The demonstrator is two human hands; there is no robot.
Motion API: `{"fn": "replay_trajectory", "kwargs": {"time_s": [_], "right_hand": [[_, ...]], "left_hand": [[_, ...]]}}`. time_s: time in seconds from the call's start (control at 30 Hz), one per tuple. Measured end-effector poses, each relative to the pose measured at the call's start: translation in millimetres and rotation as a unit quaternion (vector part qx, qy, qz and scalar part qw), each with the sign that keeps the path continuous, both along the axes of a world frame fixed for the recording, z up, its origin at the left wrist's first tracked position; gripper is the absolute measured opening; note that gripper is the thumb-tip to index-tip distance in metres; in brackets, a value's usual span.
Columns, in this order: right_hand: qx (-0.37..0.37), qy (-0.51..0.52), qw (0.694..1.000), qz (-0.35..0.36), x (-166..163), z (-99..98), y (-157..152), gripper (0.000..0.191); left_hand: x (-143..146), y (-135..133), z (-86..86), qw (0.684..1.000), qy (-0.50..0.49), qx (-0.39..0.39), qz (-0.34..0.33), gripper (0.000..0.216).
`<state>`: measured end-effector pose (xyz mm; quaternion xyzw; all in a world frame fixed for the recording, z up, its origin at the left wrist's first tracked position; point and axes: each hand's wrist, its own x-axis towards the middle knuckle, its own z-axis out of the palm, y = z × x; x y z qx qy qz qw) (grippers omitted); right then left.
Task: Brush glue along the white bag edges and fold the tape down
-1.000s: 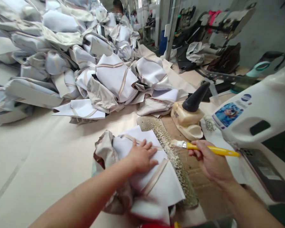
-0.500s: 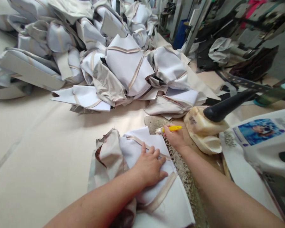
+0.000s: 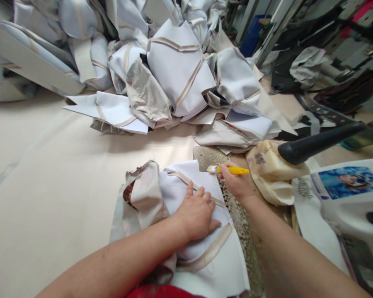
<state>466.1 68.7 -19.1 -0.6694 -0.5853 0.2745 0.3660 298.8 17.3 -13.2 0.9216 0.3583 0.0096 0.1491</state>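
My left hand [image 3: 196,213] lies flat with fingers spread on a white fabric piece [image 3: 180,190] that carries beige tape strips. A crumpled beige cloth part [image 3: 146,190] of it bulges to the left of my hand. In my right hand [image 3: 236,182] is a brush with a yellow handle [image 3: 238,170]. Its whitish bristles rest at the notched upper right edge of the fabric piece, though exact contact is hard to tell. Under that edge runs a board [image 3: 236,215] crusted with dried residue.
A heap of similar white pieces [image 3: 177,70] covers the far side of the pale table [image 3: 49,165]. To the right stand a cut-open yellowish container [image 3: 267,161] with a black handle [image 3: 320,142] in it and a white jug [image 3: 354,186]. A phone [image 3: 360,256] lies at the lower right.
The view has tilted down and shifted slightly. My right hand with the brush has stayed near the fabric's upper right edge; my left hand keeps lying on the fabric.
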Motion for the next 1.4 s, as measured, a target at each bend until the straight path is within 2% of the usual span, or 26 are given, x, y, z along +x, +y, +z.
{"fn": "replay_trajectory", "kwargs": {"time_s": [0.07,0.17,0.27,0.37,0.47,0.6,0.73,0.87,1.0,1.17,1.27,1.4], "right_hand": [[-0.016,0.002,1.0,0.012,0.9,-4.4,-4.1,0.025],[-0.071,0.003,0.997,0.038,10.6,-6.6,-40.4,0.027],[-0.114,-0.009,0.993,0.021,21.2,-1.7,-79.4,0.029],[-0.116,-0.008,0.993,0.014,26.2,1.8,-91.6,0.03],[-0.067,0.004,0.996,0.052,28.2,-0.4,-83.3,0.031],[0.001,-0.036,0.999,0.04,31.1,-1.9,-80.3,0.028],[-0.009,-0.045,0.995,0.093,32.4,0.7,-90.5,0.029],[0.027,-0.053,0.998,0.033,29.7,-0.1,-86.5,0.026],[-0.01,-0.023,0.997,0.069,26.0,-0.6,-82.4,0.028],[-0.042,-0.037,0.997,0.06,27.2,2.4,-88.0,0.028],[-0.001,-0.038,0.997,0.068,24.1,-1.6,-72.0,0.028],[0.048,-0.039,0.997,0.046,15.5,-12.6,-26.5,0.027]], "left_hand": [[0.0,0.0,-0.1,1.0,-0.001,-0.003,0.002,0.051],[-0.1,0.2,-0.6,1.0,-0.003,-0.012,0.003,0.052],[0.1,0.6,-1.3,1.0,-0.007,-0.013,0.004,0.051],[0.8,0.5,-2.5,1.0,-0.007,-0.007,0.006,0.05],[1.6,0.0,-3.7,1.0,-0.004,0.001,0.009,0.049],[2.0,-0.3,-4.6,1.0,-0.002,0.008,0.01,0.048],[2.1,-0.1,-4.3,1.0,0.001,0.004,0.008,0.048],[3.1,0.3,-2.8,1.0,0.003,0.004,0.007,0.048],[3.1,0.2,-1.9,1.0,0.0,0.005,0.009,0.047],[2.2,-0.2,-5.9,1.0,-0.008,0.013,0.009,0.048],[2.4,-0.5,-8.5,1.0,-0.014,0.02,0.013,0.048],[2.9,-0.6,-7.0,1.0,-0.006,0.021,0.009,0.047]]}}
